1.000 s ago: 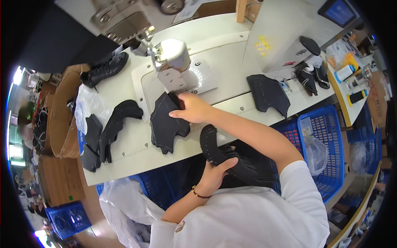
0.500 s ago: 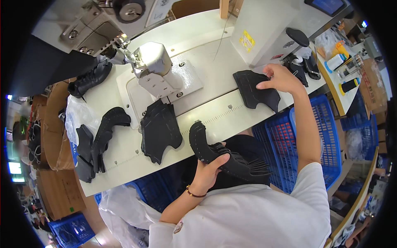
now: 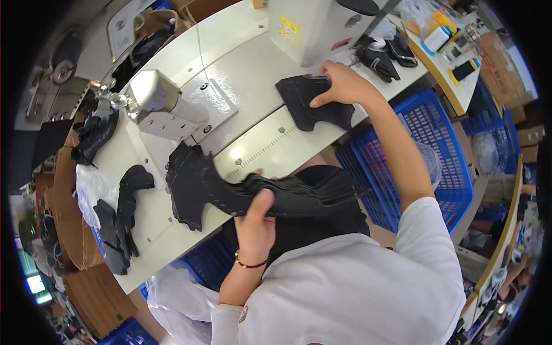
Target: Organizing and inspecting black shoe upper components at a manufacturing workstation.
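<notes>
My left hand (image 3: 256, 227) is closed around a thick bundle of curved black shoe-upper pieces (image 3: 310, 198), fanned out toward the right and held over my lap at the table's front edge. The bundle's left end overlaps a stack of flat black upper pieces (image 3: 187, 192) beside the machine's post. Farther right, my right hand (image 3: 345, 86) grips the back edge of another small stack of black upper pieces (image 3: 302, 106), thumb on top and fingers behind. That stack lies at the table's front edge. Part of my left fingers is hidden behind the bundle.
A sewing machine post (image 3: 164, 103) rises from the white table (image 3: 247, 57). More curved black pieces (image 3: 129, 201) and a black shoe (image 3: 98, 138) are on the left. A blue crate (image 3: 431, 144) stands right of my lap; thread spools (image 3: 437, 39) sit far right.
My left hand has swung the curved bundle up and leftward, toward the middle stack. The right hand has closed on its stack's edge. The whole view has shifted.
</notes>
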